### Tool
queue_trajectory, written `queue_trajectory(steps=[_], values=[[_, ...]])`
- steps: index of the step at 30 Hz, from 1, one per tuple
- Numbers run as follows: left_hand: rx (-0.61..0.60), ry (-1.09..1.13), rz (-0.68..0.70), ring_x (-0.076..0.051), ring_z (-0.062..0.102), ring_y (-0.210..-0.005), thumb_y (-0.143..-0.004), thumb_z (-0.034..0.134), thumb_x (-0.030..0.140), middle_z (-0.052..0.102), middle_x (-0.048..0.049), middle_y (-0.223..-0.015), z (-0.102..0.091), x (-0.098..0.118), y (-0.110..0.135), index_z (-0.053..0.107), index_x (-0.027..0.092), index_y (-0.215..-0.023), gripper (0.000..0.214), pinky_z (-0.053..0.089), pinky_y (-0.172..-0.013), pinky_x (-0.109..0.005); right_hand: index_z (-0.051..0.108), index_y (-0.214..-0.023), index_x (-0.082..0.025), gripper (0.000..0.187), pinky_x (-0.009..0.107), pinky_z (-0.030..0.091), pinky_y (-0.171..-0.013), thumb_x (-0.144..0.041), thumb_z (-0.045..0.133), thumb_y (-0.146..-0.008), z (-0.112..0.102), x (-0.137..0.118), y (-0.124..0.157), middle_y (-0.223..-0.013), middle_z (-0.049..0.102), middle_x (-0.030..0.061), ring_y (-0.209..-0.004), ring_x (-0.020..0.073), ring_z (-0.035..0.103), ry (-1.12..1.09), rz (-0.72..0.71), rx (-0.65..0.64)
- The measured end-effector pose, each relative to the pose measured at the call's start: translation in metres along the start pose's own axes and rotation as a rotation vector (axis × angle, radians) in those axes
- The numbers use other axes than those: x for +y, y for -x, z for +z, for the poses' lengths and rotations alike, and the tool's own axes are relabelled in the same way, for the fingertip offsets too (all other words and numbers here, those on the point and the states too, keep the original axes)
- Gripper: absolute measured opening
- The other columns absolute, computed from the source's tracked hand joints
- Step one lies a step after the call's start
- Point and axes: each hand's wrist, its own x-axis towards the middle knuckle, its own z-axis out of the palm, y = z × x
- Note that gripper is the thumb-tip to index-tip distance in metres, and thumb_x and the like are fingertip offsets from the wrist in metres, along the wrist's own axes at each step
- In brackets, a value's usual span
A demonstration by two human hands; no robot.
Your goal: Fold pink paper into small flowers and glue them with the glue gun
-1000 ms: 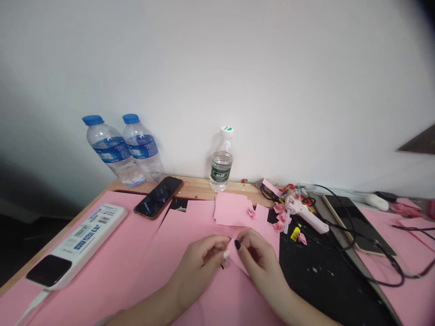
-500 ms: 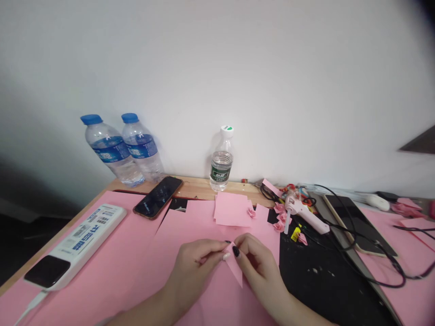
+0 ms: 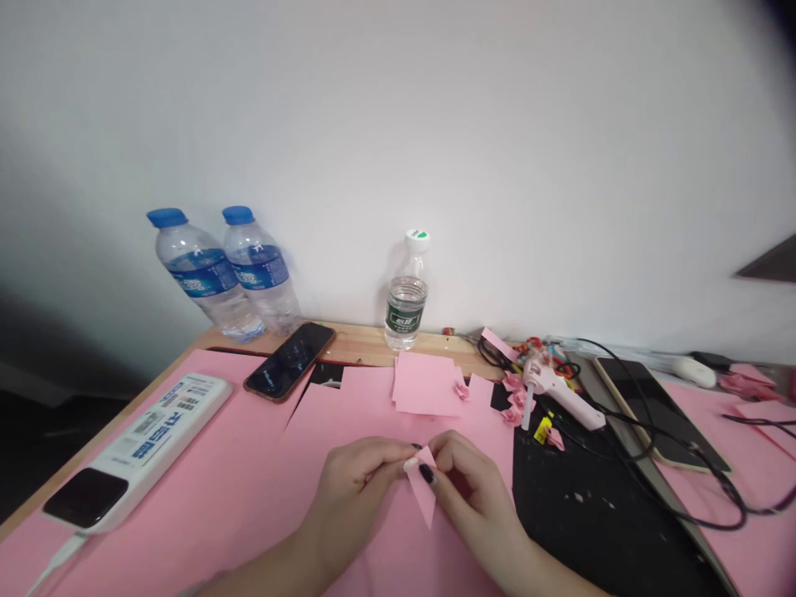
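Between my two hands is a small folded piece of pink paper [image 3: 424, 496], its pointed end hanging down. My left hand [image 3: 361, 485] pinches it at the upper left between thumb and fingertips. On the other side, my right hand [image 3: 469, 489] grips it, the dark-nailed thumb pressed on its front. Fingers hide part of the fold. Beneath both hands lies a large pink sheet [image 3: 249, 481]. Just beyond them rests a stack of pink paper squares [image 3: 426, 383], with a small pink paper rose [image 3: 461, 390] at its right edge.
A pink glue gun [image 3: 563, 394] with cables lies at right beside several paper roses [image 3: 515, 406]. Farther right is a tablet [image 3: 662, 414]. A bottle [image 3: 405, 303] and two blue-capped bottles [image 3: 211, 274] stand by the wall. A phone [image 3: 290, 361] and white power bank [image 3: 143, 448] lie left.
The pink paper has turned slightly between my fingers, its lower point shifting left. My right thumb has slid a little down and left across it. Both hands keep their hold.
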Motion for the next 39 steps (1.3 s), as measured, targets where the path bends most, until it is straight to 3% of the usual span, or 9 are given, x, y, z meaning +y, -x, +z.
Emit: queue_trajectory(steps=[12,20,27,32,39], values=[[-0.025,-0.002,-0.064,-0.016,0.067,-0.078,-0.085,0.057,0.021,0.076,-0.0012,-0.086,0.002,0.001,-0.001,0.077,0.025,-0.089,0.021,0.052,-0.071,-0.022,0.038,-0.065,-0.021,0.029,0.025,0.036,-0.058,-0.023,0.050,-0.091,0.001,-0.001,0.000,-0.074,0.050,0.0007,-0.066,0.0145,0.047,0.013,0.029,-0.008],[-0.069,0.096,-0.147,-0.014,0.062,-0.065,-0.085,0.055,0.024,0.072,-0.0024,-0.083,0.004,0.003,-0.001,0.073,0.021,-0.094,0.020,0.052,-0.063,-0.023,0.050,-0.072,-0.019,0.025,0.029,0.042,-0.066,-0.026,0.043,-0.095,-0.001,-0.005,-0.003,-0.077,0.052,0.0027,-0.073,0.0173,0.051,0.010,0.046,-0.063],[-0.204,0.226,-0.231,-0.015,0.063,-0.066,-0.086,0.057,0.030,0.072,-0.0052,-0.086,0.006,-0.001,-0.003,0.070,0.018,-0.104,0.025,0.053,-0.067,-0.027,0.047,-0.070,-0.020,0.025,0.030,0.041,-0.071,-0.023,0.042,-0.095,-0.004,-0.007,-0.004,-0.084,0.047,0.0037,-0.080,0.0184,0.049,-0.007,0.027,-0.039],[-0.241,0.244,-0.245,-0.015,0.063,-0.067,-0.078,0.067,0.023,0.065,-0.0002,-0.073,0.004,-0.002,-0.005,0.067,0.018,-0.108,0.031,0.051,-0.068,-0.027,0.041,-0.066,-0.020,0.026,0.029,0.040,-0.068,-0.021,0.043,-0.093,-0.004,-0.004,-0.005,-0.084,0.043,0.0031,-0.078,0.0182,0.046,0.014,0.029,-0.050],[-0.294,0.255,-0.360,-0.015,0.063,-0.065,-0.066,0.069,0.009,0.063,0.0045,-0.063,0.002,-0.002,-0.010,0.066,0.017,-0.090,0.026,0.051,-0.068,-0.027,0.040,-0.064,-0.020,0.027,0.029,0.041,-0.066,-0.019,0.047,-0.090,-0.002,-0.007,-0.006,-0.084,0.043,0.0035,-0.079,0.0185,0.047,0.035,0.031,-0.080]])
